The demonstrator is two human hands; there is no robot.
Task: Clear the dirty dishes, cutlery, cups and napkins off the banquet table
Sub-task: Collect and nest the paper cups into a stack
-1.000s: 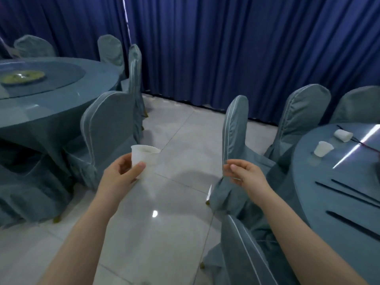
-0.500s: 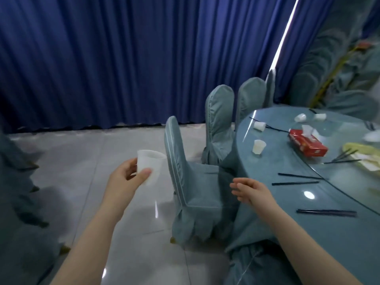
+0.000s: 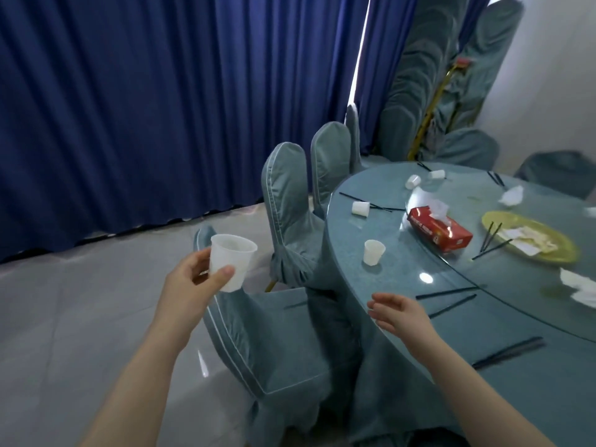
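A person's left hand (image 3: 190,282) is gripping a white disposable plastic cup (image 3: 230,261) between thumb and curled fingers, holding it upright above a teal-covered chair (image 3: 267,343). The right hand (image 3: 401,312) is hovering empty, fingers loosely spread, over the near edge of the round teal banquet table (image 3: 354,240). Cup collecting appears underway. Just beyond the right hand, another small white cup (image 3: 373,251) is standing upright, likely the next thing to reach forward for.

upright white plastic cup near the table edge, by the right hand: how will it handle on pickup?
The small upright white plastic cup is probably very light and thin-walled, so a firm squeeze may dent it. It narrows toward its base, so a sideways nudge would likely tip it; two similar cups already lie on their sides. Contents cannot be seen.
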